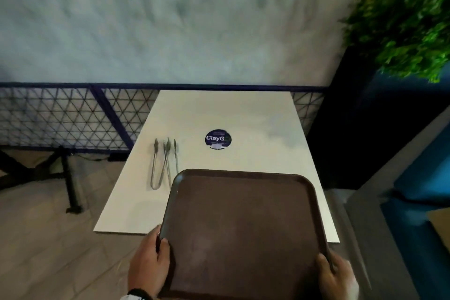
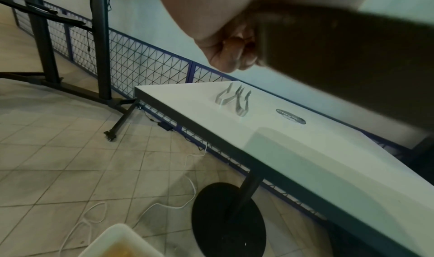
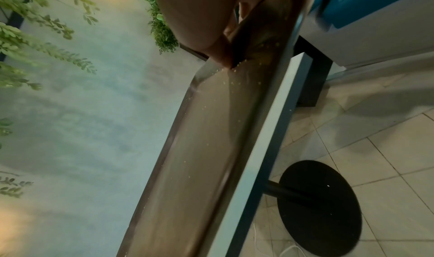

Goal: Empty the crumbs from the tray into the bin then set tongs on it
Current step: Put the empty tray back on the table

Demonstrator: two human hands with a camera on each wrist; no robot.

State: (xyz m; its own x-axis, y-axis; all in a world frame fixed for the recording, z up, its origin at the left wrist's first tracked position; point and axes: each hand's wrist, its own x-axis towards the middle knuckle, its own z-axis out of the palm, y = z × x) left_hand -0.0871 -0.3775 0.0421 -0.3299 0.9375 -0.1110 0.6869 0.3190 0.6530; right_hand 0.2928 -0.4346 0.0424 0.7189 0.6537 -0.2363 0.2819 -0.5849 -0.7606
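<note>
I hold a brown plastic tray (image 1: 243, 229) with both hands, above the near edge of the white table (image 1: 255, 114). My left hand (image 1: 152, 259) grips its left rim, and my right hand (image 1: 334, 275) grips its right rim. A few pale crumbs (image 3: 237, 67) cling to the tray's surface (image 3: 206, 149) in the right wrist view. Two metal tongs (image 1: 164, 164) lie side by side on the table, left of the tray's far corner, also seen as tongs (image 2: 234, 99) from the left wrist. A white bin (image 2: 119, 242) with yellowish contents stands on the floor at the lower left.
A round dark sticker (image 1: 218, 139) marks the table's middle. A blue mesh fence (image 1: 68, 114) runs along the wall behind. A leafy plant (image 1: 404, 29) and a blue seat (image 1: 418, 178) are on the right. White cable (image 2: 164, 203) lies on the tiled floor by the table's black base (image 2: 229, 220).
</note>
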